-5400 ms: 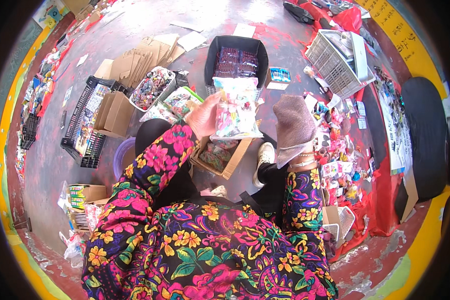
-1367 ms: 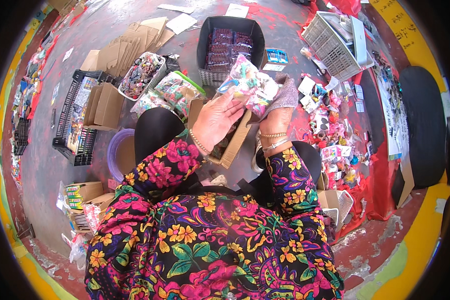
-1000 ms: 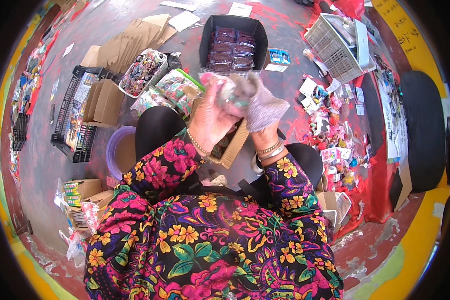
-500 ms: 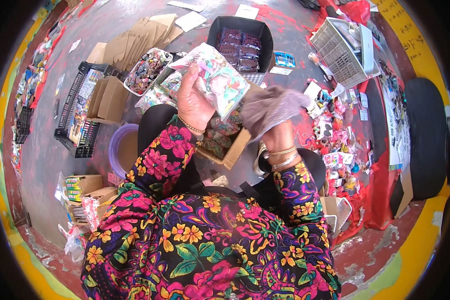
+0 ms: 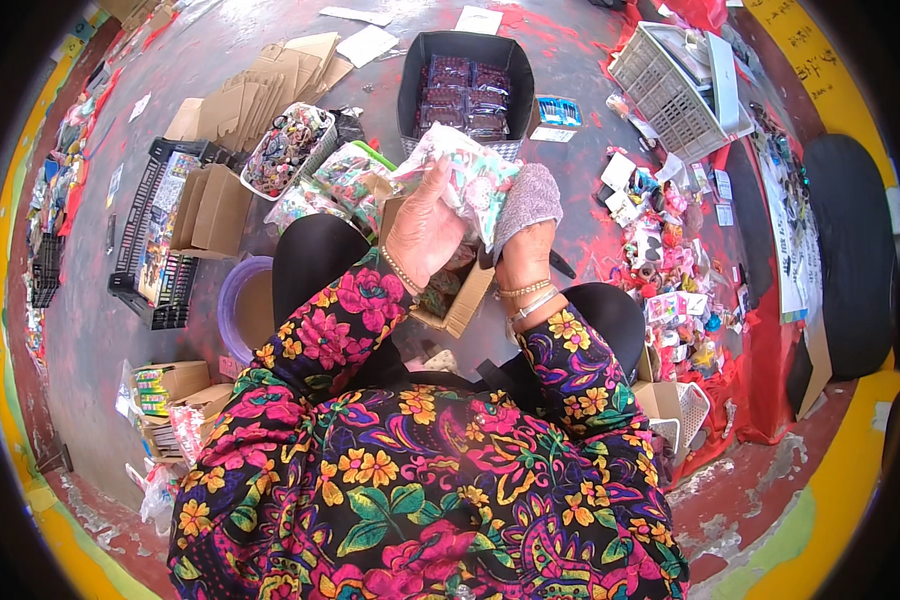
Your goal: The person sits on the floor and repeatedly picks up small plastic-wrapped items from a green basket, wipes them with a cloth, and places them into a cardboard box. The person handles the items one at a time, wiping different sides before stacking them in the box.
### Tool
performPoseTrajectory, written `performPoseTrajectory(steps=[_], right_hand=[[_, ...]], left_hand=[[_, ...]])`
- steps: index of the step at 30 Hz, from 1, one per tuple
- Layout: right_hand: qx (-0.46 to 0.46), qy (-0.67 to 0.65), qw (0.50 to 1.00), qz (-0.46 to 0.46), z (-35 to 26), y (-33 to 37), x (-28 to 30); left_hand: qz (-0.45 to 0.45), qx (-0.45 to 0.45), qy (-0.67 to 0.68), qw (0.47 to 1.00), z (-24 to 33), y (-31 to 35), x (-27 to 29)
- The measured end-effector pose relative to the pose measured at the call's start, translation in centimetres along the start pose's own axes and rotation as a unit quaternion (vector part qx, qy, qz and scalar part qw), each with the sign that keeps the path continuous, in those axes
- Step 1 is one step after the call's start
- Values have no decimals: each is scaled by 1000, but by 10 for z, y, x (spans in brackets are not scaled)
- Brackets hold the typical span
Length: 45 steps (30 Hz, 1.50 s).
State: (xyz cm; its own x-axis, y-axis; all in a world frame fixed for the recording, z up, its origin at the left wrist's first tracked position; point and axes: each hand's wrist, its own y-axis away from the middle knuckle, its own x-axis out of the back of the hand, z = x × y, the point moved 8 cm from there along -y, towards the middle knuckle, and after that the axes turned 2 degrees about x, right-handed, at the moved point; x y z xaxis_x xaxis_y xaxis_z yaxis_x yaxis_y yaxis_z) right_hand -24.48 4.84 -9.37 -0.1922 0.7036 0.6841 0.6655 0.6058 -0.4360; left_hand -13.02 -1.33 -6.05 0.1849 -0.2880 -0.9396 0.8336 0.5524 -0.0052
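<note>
Our left hand [image 5: 425, 225] and gloved right hand [image 5: 523, 215] are both clamped on a colourful plastic packet [image 5: 462, 175]. We hold it just above the open cardboard box [image 5: 460, 295], near the black bin [image 5: 467, 60]

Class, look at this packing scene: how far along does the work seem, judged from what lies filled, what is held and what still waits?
Done: the black bin ahead already holds dark packets.
In hand: the left hand and gloved right hand both grip a clear bag of colourful small items above an open cardboard box.
Left: a loose heap of small items at the right and flat cardboard blanks remain.
</note>
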Motion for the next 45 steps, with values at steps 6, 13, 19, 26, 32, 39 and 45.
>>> performPoseTrajectory(steps=[6, 13, 19, 26, 32, 39, 45], right_hand=[[189, 122, 974, 23, -50, -4, 21], [-134, -525, 840, -27, -12, 6, 5], [-74, -618, 782, -11, -14, 7, 10], [-134, -632, 761, -59, -22, 17, 10], [-159, -635, 744, -136, -25, 20, 11], [-125, -639, 758, -27, -12, 19, 22], [-166, -679, 715, 10, -11, 20, 30]], left_hand=[[55, -17, 45, 997, 1, 1, 22], [50, -26, 65, 996, 8, 0, 21], [64, -13, 76, 995, 6, -4, 24], [65, -24, 54, 996, 14, -11, 33], [79, -20, 42, 996, 20, -11, 35], [94, -47, 40, 994, 22, -10, 36], [75, -48, 44, 995, 26, -9, 34]])
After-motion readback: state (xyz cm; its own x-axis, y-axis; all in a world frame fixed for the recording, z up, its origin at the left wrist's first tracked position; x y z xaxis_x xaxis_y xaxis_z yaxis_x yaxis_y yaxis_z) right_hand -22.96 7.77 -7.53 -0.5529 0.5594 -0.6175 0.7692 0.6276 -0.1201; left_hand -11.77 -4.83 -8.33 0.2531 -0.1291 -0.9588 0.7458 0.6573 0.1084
